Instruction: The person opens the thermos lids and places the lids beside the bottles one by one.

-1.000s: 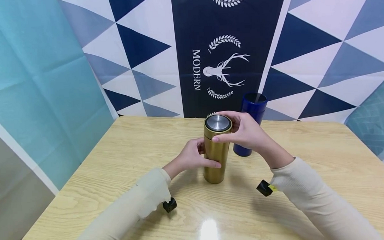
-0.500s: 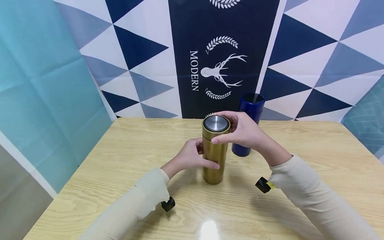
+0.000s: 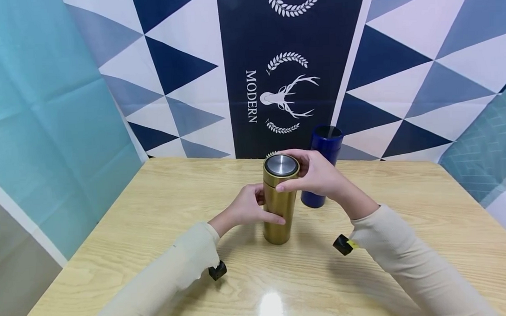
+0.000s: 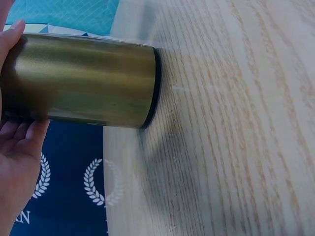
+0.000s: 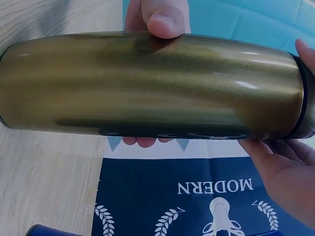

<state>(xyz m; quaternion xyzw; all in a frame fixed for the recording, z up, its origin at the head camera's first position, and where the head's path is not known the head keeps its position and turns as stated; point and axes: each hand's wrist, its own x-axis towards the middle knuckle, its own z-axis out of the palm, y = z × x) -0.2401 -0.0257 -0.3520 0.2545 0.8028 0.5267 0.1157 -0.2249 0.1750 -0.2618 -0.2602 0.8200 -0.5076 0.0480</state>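
Note:
A gold thermos flask (image 3: 278, 213) with a steel-topped lid (image 3: 281, 166) stands upright on the wooden table. My left hand (image 3: 247, 206) grips its body around the middle, thumb across the front. Up at the lid, my right hand (image 3: 316, 174) holds the rim between thumb and fingers. In the left wrist view the lower body of the flask (image 4: 93, 81) and its dark base edge show close to the table surface. The right wrist view has the flask (image 5: 147, 88) lengthwise, with a dark seam below the lid and both hands around it.
Behind my right hand stands a blue flask (image 3: 328, 146), its top dark and hollow-looking. The pale wooden table (image 3: 174, 188) ends at a patterned backdrop (image 3: 276, 92). A teal cloth (image 3: 55, 113) hangs at the left.
The whole head view has shifted slightly, so flask and hands appear a little further left. Both hands keep the same hold on the flask and lid.

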